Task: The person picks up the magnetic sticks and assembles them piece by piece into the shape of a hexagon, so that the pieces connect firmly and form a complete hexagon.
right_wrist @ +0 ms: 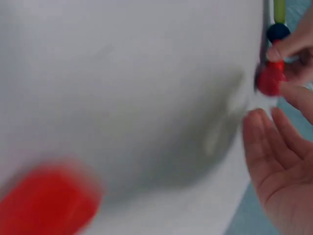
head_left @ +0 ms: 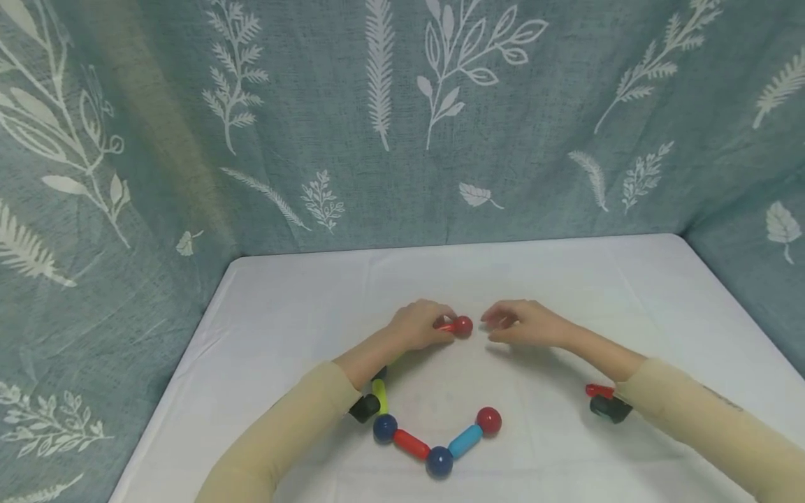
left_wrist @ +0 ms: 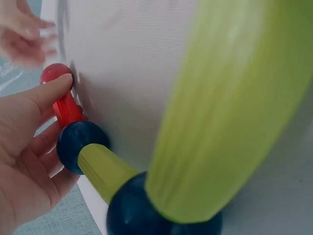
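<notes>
My left hand (head_left: 420,325) pinches a red rod (left_wrist: 67,110) between thumb and fingers. A red ball (head_left: 463,326) sits on that rod's free end. At its other end is a dark blue ball (left_wrist: 78,142), joined to a yellow-green rod (left_wrist: 105,169). The chain bends on toward the front through another yellow-green rod (head_left: 380,395), a blue ball (head_left: 385,428), a red rod (head_left: 411,444), a second blue ball (head_left: 439,462) and a light blue rod (head_left: 465,441), ending in a red ball (head_left: 489,420). My right hand (head_left: 527,324) is just right of the held end, fingers loosely extended, holding nothing.
Another red rod (head_left: 599,390) lies near the right sleeve, partly hidden by the black wrist camera (head_left: 610,408). White cloth covers the table (head_left: 302,293). A patterned grey-green curtain (head_left: 402,188) hangs along its back and sides.
</notes>
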Demonstrator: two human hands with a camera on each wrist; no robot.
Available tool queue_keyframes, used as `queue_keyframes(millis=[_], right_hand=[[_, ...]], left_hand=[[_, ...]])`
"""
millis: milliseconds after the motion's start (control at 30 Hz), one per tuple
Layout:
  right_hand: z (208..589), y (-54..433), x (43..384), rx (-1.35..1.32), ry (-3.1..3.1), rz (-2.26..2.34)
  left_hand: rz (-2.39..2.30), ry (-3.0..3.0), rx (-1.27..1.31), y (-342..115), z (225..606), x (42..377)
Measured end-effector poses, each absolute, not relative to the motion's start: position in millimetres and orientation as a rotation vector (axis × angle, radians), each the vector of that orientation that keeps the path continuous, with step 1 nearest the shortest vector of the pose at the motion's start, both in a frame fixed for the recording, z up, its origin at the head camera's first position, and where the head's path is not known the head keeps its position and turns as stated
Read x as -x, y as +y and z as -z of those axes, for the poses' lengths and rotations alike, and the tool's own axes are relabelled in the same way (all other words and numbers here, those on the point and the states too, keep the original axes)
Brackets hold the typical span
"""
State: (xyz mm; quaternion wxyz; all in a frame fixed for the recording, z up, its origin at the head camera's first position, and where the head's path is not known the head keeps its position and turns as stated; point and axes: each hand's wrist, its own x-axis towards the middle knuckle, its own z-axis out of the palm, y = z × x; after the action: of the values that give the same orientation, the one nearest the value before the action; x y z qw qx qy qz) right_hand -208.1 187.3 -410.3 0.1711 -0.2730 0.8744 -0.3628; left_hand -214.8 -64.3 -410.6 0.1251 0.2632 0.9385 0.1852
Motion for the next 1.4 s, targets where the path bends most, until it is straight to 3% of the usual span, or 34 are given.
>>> queue_keyframes(millis=[300, 533, 1067, 1400], right_hand=[[391, 271, 169, 0.755, 2.532, 0.77], [399, 294, 143, 0.644, 2.468, 0.709], [412, 197, 183, 0.618, 2.611, 0.951], [414, 173, 204, 0.625, 2.624, 0.96]], left_hand=[[-0.577, 2.737, -0.756, -67, 411, 212], [-0.589, 2.744, -0.759, -67, 412, 209], [-0.561, 2.753, -0.807, -61, 414, 210], [-0.563, 2.744, -0.813, -57, 412, 210]])
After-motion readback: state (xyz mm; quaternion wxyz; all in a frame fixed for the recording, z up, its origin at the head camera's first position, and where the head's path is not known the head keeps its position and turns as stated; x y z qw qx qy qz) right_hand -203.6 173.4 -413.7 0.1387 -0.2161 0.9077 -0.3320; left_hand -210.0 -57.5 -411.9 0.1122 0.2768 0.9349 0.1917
